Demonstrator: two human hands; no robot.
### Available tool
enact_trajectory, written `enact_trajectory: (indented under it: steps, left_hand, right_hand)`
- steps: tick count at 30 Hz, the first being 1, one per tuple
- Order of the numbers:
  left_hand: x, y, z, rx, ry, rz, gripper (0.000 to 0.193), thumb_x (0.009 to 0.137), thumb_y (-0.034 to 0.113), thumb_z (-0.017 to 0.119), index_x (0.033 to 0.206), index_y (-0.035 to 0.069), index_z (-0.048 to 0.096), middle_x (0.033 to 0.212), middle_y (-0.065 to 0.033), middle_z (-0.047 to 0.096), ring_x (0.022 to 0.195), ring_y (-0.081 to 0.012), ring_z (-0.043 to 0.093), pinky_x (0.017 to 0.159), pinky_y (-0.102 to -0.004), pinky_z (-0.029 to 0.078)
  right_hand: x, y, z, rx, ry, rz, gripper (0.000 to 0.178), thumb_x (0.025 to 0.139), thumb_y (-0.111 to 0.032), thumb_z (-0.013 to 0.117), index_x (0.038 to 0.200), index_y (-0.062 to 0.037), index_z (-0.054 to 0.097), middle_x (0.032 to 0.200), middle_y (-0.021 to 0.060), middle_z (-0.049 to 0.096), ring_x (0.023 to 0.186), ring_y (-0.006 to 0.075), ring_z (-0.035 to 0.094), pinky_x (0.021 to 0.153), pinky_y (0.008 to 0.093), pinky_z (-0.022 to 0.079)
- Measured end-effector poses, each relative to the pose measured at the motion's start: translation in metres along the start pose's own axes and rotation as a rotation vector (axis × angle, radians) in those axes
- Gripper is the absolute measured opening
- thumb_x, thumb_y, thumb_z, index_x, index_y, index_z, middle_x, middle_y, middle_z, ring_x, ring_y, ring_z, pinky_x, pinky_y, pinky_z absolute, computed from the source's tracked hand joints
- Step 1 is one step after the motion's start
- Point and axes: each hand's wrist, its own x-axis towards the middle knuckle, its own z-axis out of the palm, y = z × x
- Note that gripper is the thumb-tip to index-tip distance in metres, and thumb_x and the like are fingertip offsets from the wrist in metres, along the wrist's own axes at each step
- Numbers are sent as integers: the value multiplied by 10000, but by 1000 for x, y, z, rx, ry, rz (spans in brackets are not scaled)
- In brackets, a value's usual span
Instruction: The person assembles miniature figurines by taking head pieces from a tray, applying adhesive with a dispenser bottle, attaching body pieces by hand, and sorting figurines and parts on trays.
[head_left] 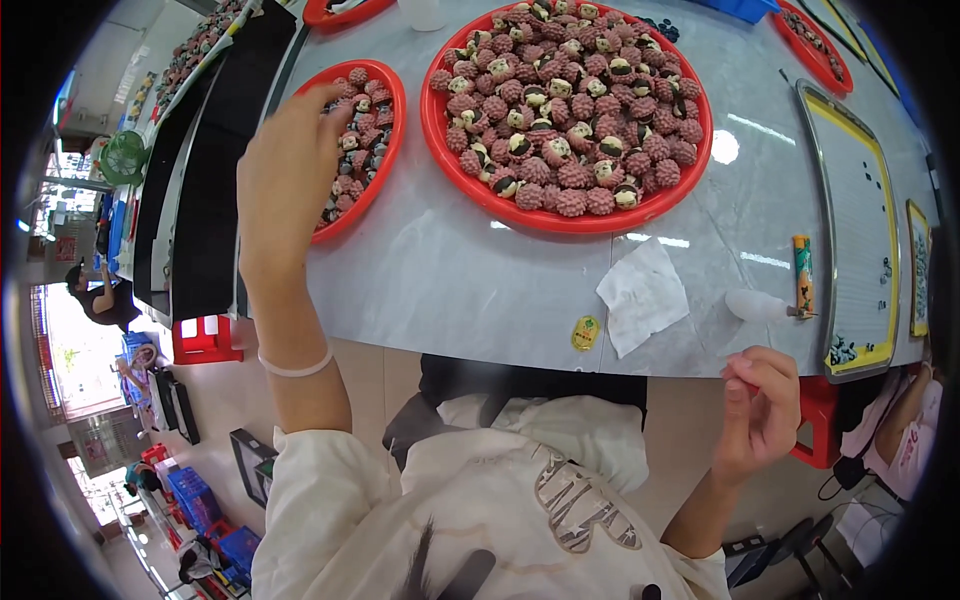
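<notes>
Left hand (285, 175), grip hidden, crosses the smaller tray rim (401, 125); half-curled right hand (762, 410), contents unclear, is by the table edge (480, 352).

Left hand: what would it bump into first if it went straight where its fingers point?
Most likely the pink and dark pieces in the red tray beneath the left hand; its height above them is unclear.

The bare left forearm (312, 402) stretches well forward, its bare hand (287, 165) back-up, slightly blurred, fingertips partly hidden. The bare right forearm (703, 512) is held nearer the torso, its bare right hand (763, 412) half-open, fingers loosely curled, thumb near the index fingertip.
</notes>
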Motion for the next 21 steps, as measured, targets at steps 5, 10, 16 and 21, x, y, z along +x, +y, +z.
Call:
enact_trajectory:
  steps: [5, 10, 16, 21]
  left_hand:
    - [25, 51, 43, -272, 50, 434, 194, 792, 84, 486, 963, 38, 567, 897, -107, 579, 811, -233, 563, 679, -289, 439]
    - [17, 63, 55, -226, 129, 554, 158, 733, -25, 518, 877, 16, 567, 886, -112, 555, 778, -240, 568, 665, -301, 444]
    - [-8, 70, 26, -886, 25, 302, 129, 708, -16, 580, 830, -1, 543, 867, -55, 552, 794, -164, 558, 669, -255, 458]
    - [-56, 77, 34, -1361, -232, 368, 279, 668, 7, 654, 910, -18, 515, 901, -137, 541, 741, -156, 551, 640, -223, 474]
  right_hand:
    - [3, -2, -2, 41, 18, 18, 150, 679, 76, 562, 820, 25, 545, 753, 134, 563, 628, 187, 513, 556, 237, 406]
    - [1, 3, -20, -44, -23, -11, 116, 745, 60, 511, 859, 49, 530, 785, 122, 529, 649, 160, 494, 577, 236, 401]
    - [13, 17, -19, -42, 323, 134, 185, 718, 60, 535, 902, 38, 535, 792, 104, 571, 737, 177, 524, 698, 258, 401]
    - [33, 24, 5, 67, 13, 304, 258, 744, -12, 563, 994, 24, 507, 864, 85, 580, 847, 164, 528, 785, 247, 378]
